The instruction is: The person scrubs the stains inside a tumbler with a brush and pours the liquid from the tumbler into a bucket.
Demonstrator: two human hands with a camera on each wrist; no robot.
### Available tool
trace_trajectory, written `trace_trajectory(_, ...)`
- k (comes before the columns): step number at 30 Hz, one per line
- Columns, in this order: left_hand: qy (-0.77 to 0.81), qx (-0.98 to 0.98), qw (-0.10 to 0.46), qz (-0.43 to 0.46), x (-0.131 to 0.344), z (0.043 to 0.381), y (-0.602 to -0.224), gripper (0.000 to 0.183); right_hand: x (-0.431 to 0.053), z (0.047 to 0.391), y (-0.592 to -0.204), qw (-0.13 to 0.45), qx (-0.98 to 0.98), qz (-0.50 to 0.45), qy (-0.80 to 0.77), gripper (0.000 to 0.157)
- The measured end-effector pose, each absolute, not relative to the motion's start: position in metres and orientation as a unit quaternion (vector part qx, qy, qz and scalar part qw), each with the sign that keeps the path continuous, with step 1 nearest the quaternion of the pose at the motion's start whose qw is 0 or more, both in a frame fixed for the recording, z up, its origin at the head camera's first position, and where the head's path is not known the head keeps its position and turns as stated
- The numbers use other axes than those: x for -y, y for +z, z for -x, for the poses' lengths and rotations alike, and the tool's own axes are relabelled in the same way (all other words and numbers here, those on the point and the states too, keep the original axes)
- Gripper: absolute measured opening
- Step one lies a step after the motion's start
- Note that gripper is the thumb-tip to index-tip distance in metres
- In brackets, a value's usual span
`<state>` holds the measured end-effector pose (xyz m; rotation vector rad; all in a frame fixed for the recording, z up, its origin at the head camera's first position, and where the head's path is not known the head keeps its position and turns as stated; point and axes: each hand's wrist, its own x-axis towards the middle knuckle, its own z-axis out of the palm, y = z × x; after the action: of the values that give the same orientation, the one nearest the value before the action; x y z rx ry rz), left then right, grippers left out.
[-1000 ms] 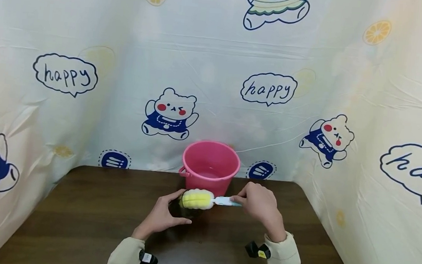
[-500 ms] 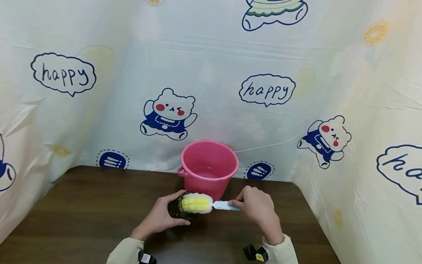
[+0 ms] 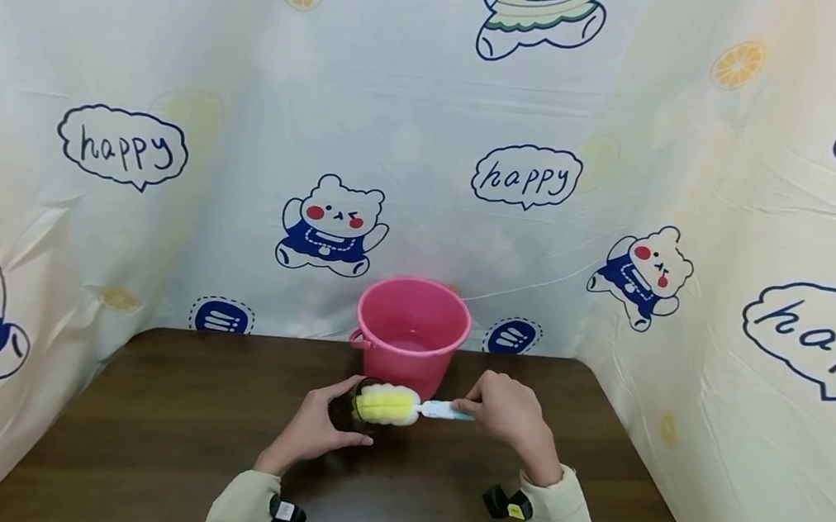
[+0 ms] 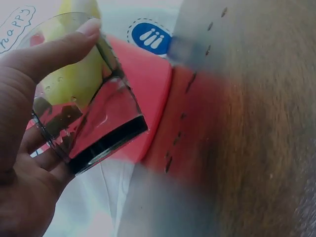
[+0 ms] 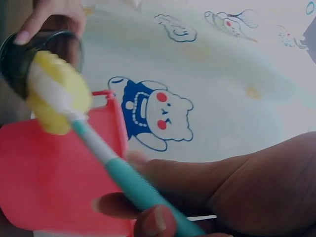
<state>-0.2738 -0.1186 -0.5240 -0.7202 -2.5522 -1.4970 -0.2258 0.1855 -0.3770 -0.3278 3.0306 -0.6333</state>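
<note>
My left hand (image 3: 315,428) grips a dark, see-through glass (image 4: 106,111) round its sides, tilted with its mouth toward the right. In my right hand (image 3: 513,410) is the white and teal handle of a sponge cup brush (image 5: 133,180), pinched between thumb and fingers. The brush's yellow and white sponge head (image 3: 386,405) is at the glass's mouth, partly inside it; in the left wrist view yellow shows through the glass wall. Water drops cling to the glass.
A pink bucket (image 3: 410,351) with a side lug stands at the back of the dark wooden table (image 3: 150,420), just behind both hands. A printed sheet (image 3: 429,129) hangs behind and along the sides.
The sponge head and right hand have moved slightly down and to the left, bringing the sponge to the glass's mouth. My left hand keeps holding the glass, nearly in place.
</note>
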Motion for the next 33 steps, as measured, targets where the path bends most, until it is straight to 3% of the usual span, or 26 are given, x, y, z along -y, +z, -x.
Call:
trace_trajectory(5, -0.491, 0.835, 0.041, 0.244, 0.1167, 0.2738, -0.529, 0.092, -0.1871, 0.2246, -0.3784, 0.019, -0.965, 0.136, -0.224, 0.028)
trace_trajectory(11, -0.494, 0.837, 0.044, 0.231, 0.1188, 0.2743, -0.5307, 0.094, -0.1848, 0.2254, -0.3815, 0.003, -0.97, 0.103, -0.222, 0.027)
trace_trajectory(17, -0.49, 0.838, 0.039, 0.236, 0.1175, 0.2742, -0.5296, 0.092, -0.1871, 0.2221, -0.3789, 0.025, -0.967, 0.13, -0.219, 0.03)
trace_trajectory(25, -0.493, 0.839, 0.045, 0.227, 0.1174, 0.2763, -0.5278, 0.095, -0.1848, 0.2242, -0.3811, -0.003, -0.97, 0.103, -0.218, 0.027)
trace_trajectory(33, -0.491, 0.835, 0.042, 0.245, 0.1171, 0.2778, -0.5272, 0.092, -0.1856, 0.2254, -0.3821, 0.016, -0.964, 0.126, -0.233, 0.029)
